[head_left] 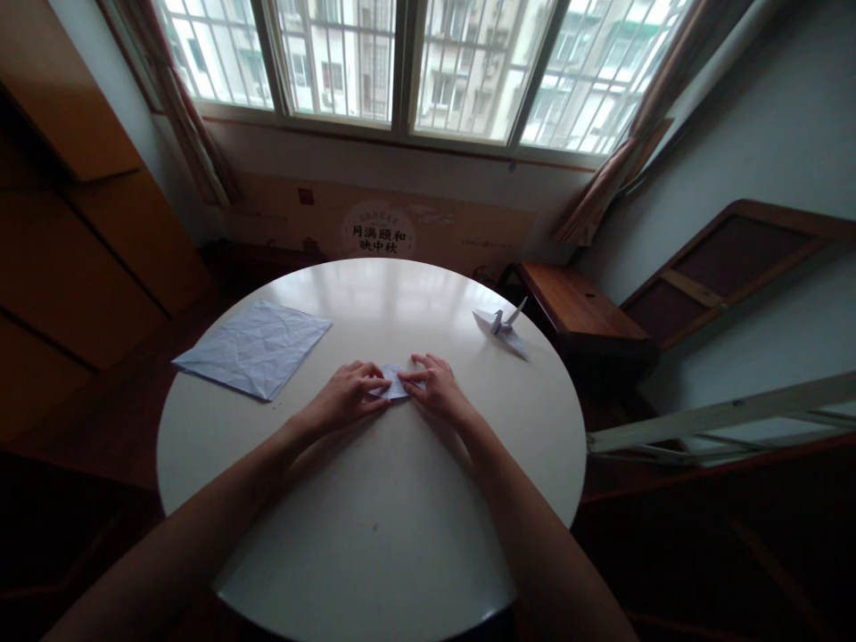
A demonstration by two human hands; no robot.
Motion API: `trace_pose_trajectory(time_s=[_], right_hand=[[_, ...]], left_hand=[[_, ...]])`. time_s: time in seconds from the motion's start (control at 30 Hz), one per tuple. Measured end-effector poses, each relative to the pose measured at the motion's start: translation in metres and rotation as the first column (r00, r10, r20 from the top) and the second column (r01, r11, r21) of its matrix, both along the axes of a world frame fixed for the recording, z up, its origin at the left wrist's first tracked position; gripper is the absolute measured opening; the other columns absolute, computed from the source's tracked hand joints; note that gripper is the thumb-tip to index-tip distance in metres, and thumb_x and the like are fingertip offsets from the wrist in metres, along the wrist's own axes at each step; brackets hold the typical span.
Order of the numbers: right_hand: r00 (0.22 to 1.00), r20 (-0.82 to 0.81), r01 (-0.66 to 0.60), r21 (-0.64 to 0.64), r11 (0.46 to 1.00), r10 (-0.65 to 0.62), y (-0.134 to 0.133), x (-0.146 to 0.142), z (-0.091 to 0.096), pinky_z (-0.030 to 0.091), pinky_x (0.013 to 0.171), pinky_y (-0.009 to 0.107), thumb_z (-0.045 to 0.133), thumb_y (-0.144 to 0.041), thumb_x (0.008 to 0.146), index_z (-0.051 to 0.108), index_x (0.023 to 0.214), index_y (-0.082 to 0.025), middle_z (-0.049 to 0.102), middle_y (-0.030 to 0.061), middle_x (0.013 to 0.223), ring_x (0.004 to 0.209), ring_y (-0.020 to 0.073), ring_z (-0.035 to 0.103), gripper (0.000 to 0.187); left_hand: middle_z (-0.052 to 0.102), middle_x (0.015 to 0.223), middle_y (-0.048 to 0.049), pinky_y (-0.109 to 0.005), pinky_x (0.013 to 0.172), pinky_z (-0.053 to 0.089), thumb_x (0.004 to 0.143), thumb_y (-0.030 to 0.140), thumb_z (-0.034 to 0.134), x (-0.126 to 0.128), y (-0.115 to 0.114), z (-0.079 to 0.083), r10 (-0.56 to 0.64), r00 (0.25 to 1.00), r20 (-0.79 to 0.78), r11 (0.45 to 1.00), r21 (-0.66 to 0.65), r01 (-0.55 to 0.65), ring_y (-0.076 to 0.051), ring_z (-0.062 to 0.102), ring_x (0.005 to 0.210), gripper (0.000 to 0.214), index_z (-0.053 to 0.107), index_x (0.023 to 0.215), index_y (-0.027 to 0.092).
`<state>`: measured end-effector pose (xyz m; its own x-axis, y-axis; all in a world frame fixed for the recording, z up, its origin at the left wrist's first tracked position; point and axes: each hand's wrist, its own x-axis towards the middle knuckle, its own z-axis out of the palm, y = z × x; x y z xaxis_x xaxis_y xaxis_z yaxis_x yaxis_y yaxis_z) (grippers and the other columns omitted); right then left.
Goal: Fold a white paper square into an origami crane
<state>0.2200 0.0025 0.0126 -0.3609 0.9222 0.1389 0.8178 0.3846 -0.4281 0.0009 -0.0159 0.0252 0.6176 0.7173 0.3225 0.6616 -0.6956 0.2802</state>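
A small piece of folded white paper (396,383) lies on the round white table (374,499), between my two hands. My left hand (351,392) comes from the left, with its thumb and fingers closed on the paper's left side. From the right, the fingertips of my right hand (434,388) hold the right side of the same paper against the tabletop. My fingers cover both ends of the paper, so its full shape is hidden. A white origami crane (501,327) stands farther back at the right, apart from my hands.
Creased white paper sheets (260,349) lie flat at the table's left. Beyond the right edge stands a wooden bench or low table (585,303). A barred window (401,67) and curtains (191,116) are behind. Wooden cabinets (80,196) stand at the left.
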Motion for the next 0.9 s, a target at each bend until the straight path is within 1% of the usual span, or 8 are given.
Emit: trace_pose_trajectory(time_s=[0.27, 0.33, 0.4, 0.43, 0.5, 0.6, 0.7, 0.9], right_hand=[[1.0, 0.002, 0.0, 0.003, 1.0, 0.0, -0.003, -0.001, 0.002, 0.025, 0.109, 0.055, 0.06, -0.033, 0.089, 0.07, 0.112, -0.032, 0.053, 0.0098, 0.137, 0.132, 0.0305, 0.039, 0.026], [1.0, 0.001, 0.001, 0.055, 0.998, -0.001, -0.006, -0.003, 0.006, 0.022, 0.109, 0.059, 0.061, -0.03, 0.087, 0.072, 0.109, -0.03, 0.055, 0.0105, 0.134, 0.131, 0.0315, 0.04, 0.024], [1.0, -0.019, -0.01, 0.165, 0.986, 0.013, -0.009, -0.006, 0.01, 0.017, 0.11, 0.061, 0.064, -0.025, 0.085, 0.074, 0.104, -0.027, 0.057, 0.0105, 0.131, 0.132, 0.0326, 0.038, 0.022], [0.998, -0.05, -0.027, 0.223, 0.974, 0.039, -0.011, -0.007, 0.012, 0.018, 0.111, 0.06, 0.064, -0.023, 0.084, 0.074, 0.103, -0.026, 0.058, 0.0103, 0.129, 0.131, 0.032, 0.037, 0.022], [0.98, -0.161, -0.073, 0.278, 0.958, 0.121, -0.012, -0.01, 0.015, 0.031, 0.107, 0.052, 0.063, -0.021, 0.084, 0.074, 0.101, -0.025, 0.063, 0.0097, 0.119, 0.122, 0.0276, 0.046, 0.021], [0.901, -0.358, -0.159, 0.256, 0.953, 0.247, -0.011, -0.013, 0.014, 0.048, 0.087, 0.035, 0.059, -0.019, 0.087, 0.074, 0.101, -0.024, 0.066, 0.0074, 0.099, 0.094, 0.0185, 0.06, 0.021], [0.861, -0.439, -0.182, 0.207, 0.961, 0.257, -0.009, -0.013, 0.009, 0.048, 0.075, 0.027, 0.059, -0.019, 0.087, 0.074, 0.1, -0.021, 0.065, 0.0058, 0.091, 0.08, 0.0142, 0.061, 0.02], [0.889, -0.367, -0.252, 0.108, 0.962, 0.274, -0.009, -0.012, 0.004, 0.045, 0.066, 0.024, 0.065, -0.024, 0.085, 0.076, 0.092, -0.019, 0.063, 0.0035, 0.078, 0.068, 0.0116, 0.056, 0.014]], left_hand=[[0.065, 0.101, -0.0054, -0.034, 0.084, 0.044, 0.089, 0.035, 0.061, 0.001, -0.001, 0.0, -0.01, 0.999, 0.031, 1.0, 0.009, 0.009, -0.02, 0.059, 0.094, 0.019, 0.073, 0.101, 0.027], [0.066, 0.101, -0.0052, -0.034, 0.083, 0.044, 0.088, 0.034, 0.062, 0.001, -0.001, 0.0, 0.0, 0.999, 0.04, 1.0, 0.0, 0.0, -0.019, 0.059, 0.093, 0.018, 0.073, 0.101, 0.028], [0.066, 0.101, -0.0048, -0.034, 0.083, 0.044, 0.089, 0.034, 0.061, 0.002, 0.0, 0.0, 0.011, 0.999, 0.041, 1.0, -0.009, -0.011, -0.019, 0.06, 0.093, 0.017, 0.073, 0.1, 0.029], [0.067, 0.102, -0.0046, -0.034, 0.083, 0.044, 0.089, 0.034, 0.061, 0.002, 0.0, 0.0, 0.016, 0.999, 0.041, 1.0, -0.012, -0.016, -0.019, 0.06, 0.093, 0.017, 0.073, 0.1, 0.029], [0.067, 0.102, -0.0042, -0.035, 0.083, 0.044, 0.089, 0.033, 0.061, 0.001, 0.0, -0.001, 0.021, 0.999, 0.041, 1.0, -0.02, -0.021, -0.019, 0.06, 0.093, 0.017, 0.073, 0.101, 0.03], [0.068, 0.102, -0.0042, -0.035, 0.085, 0.044, 0.09, 0.031, 0.06, 0.001, 0.001, -0.002, 0.018, 0.999, 0.042, 1.0, -0.023, -0.017, -0.02, 0.06, 0.096, 0.017, 0.073, 0.102, 0.03], [0.068, 0.102, -0.0043, -0.035, 0.085, 0.044, 0.091, 0.029, 0.059, 0.0, 0.002, -0.004, 0.02, 0.999, 0.039, 1.0, -0.021, -0.019, -0.02, 0.06, 0.096, 0.017, 0.072, 0.101, 0.029], [0.069, 0.095, -0.0057, -0.032, 0.079, 0.045, 0.091, 0.028, 0.057, -0.001, 0.002, -0.004, 0.04, 0.998, 0.058, 0.998, -0.046, -0.037, -0.019, 0.062, 0.089, 0.017, 0.072, 0.096, 0.023]])
